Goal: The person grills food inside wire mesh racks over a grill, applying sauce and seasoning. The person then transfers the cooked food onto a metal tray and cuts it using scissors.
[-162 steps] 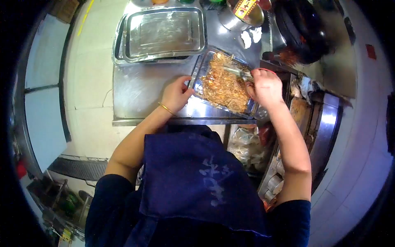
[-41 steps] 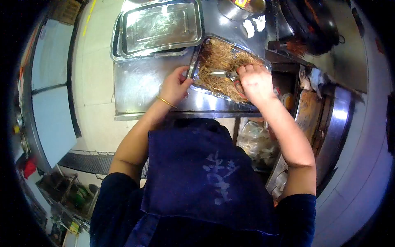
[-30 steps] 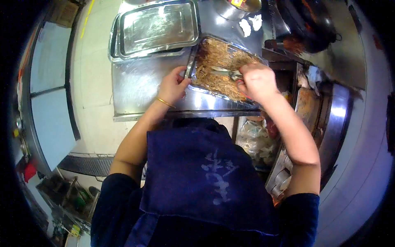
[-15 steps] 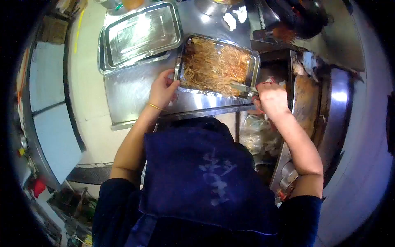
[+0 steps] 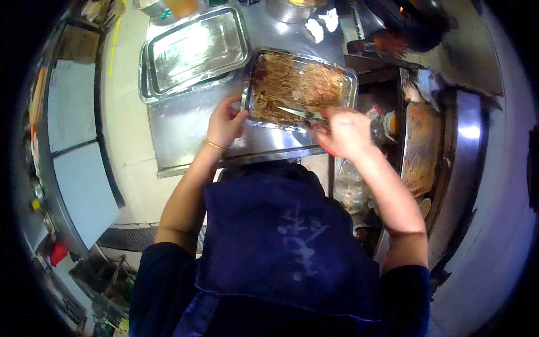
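A shallow metal tray (image 5: 355,90), apparently foil-lined, holds brown, stringy food (image 5: 297,81) that looks like cooked enoki mushrooms. My left hand (image 5: 225,122) grips the tray's left edge near its front corner, thumb toward the rim. In my right hand (image 5: 349,132) is a pair of scissors (image 5: 296,112) with red handles. Their blades point left over the front part of the food, slightly apart. My fingers cover most of the handles.
Two stacked metal trays (image 5: 196,50) lie at the left on the steel table (image 5: 191,135). Crumpled white tissues (image 5: 323,25) and a round metal pot (image 5: 295,10) sit at the back. To the right, a dark wok-like area (image 5: 404,25) shows a small flame.
My right hand and the scissors have moved left along the front of the tray, from the right corner toward the middle. My left hand stays at the tray's edge.
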A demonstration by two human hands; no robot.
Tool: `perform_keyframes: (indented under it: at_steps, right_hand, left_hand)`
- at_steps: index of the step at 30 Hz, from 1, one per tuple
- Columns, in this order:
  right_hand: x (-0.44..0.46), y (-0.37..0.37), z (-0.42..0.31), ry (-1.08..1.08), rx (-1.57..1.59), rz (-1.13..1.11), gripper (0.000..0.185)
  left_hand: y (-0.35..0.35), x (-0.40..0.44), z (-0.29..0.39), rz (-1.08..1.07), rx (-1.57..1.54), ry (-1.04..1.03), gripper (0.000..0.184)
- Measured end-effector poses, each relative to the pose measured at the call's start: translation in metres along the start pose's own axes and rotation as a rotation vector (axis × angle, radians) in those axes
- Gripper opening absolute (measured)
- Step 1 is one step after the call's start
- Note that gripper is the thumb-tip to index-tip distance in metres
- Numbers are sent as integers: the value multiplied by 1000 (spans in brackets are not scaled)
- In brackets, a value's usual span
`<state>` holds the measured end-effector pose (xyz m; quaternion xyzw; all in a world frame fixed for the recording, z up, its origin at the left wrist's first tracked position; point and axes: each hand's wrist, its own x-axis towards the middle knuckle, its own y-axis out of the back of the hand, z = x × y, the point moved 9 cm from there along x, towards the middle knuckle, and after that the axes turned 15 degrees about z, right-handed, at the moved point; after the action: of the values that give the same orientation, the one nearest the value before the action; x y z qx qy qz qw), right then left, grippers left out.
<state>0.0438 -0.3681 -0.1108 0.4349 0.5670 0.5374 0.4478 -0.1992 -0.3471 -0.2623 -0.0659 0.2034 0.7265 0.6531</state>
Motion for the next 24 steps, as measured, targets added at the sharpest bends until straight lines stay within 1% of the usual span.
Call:
perform_keyframes:
  at_steps: [1,4,5,8,9,12,13,17,20,21,24]
  right_hand:
    - [6,-11,-7,-19,4,-41,34]
    - [19,-27,-23,-48,15,-55,34]
    - [19,-26,-30,13,69,53,32]
    - [16,-17,-42,265,-15,244,31]
    - [14,-14,-42,299,-57,265,31]
    - [9,14,-46,363,-17,305,31]
    - [8,10,-44,344,-66,252,33]
    - [13,-2,-36,95,118,99,33]
    - [14,-15,-40,37,91,13,37]
    - [13,-26,-35,-14,98,-58,41]
    - [6,-32,-24,-138,129,-185,46]
  left_hand:
    - [1,2,-4,-3,-2,-18,41]
    - [3,-1,1,21,-7,-1,42]
    - [4,-2,3,17,12,-12,42]
    - [5,-4,8,3,61,-37,41]
    - [6,-5,10,7,70,-42,41]
    - [8,-7,14,21,92,-53,38]
    - [8,-7,15,29,95,-52,37]
    - [10,-7,20,21,111,-45,34]
    - [10,-3,11,51,43,-57,32]
    - [9,-2,10,38,41,-41,32]
    - [10,-3,12,11,48,-10,33]
